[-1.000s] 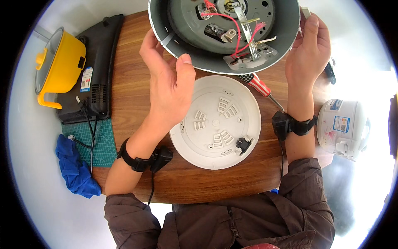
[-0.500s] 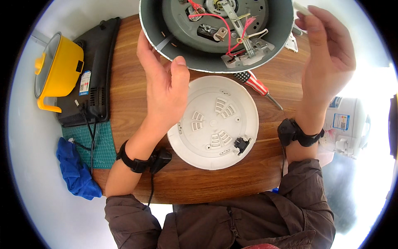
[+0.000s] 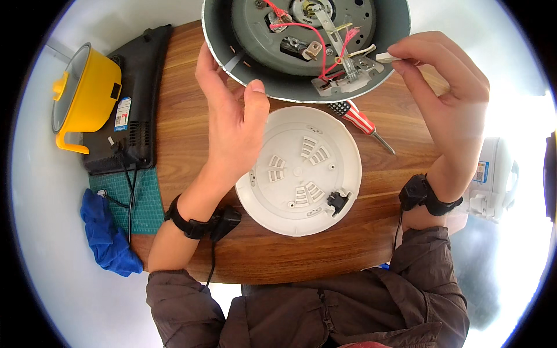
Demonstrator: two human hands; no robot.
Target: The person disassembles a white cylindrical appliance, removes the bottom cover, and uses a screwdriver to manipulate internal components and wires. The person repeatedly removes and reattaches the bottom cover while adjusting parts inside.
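Observation:
An upturned grey cooker body (image 3: 243, 52) with its bottom exposed lies at the far edge of the round wooden table (image 3: 185, 116); red and yellow wires and metal brackets show inside. My left hand (image 3: 229, 116) touches its near rim, fingers spread. My right hand (image 3: 449, 98) is raised beside the right rim, pinching a small white part (image 3: 386, 57) between thumb and fingertips. A round white bottom cover (image 3: 299, 171) lies flat on the table between my forearms. A screwdriver with a red-and-white striped handle (image 3: 360, 122) rests just beyond it.
A yellow pot (image 3: 84, 98) sits on a black cooktop (image 3: 136, 133) at the left. A green mat (image 3: 145, 200) and blue cloth (image 3: 107, 238) lie at the near left. A white appliance (image 3: 493, 180) stands at the right, off the table.
My right hand has left the cooker's right rim and lifted away, now pinching a small white part. The cooker body has shifted slightly toward the far edge.

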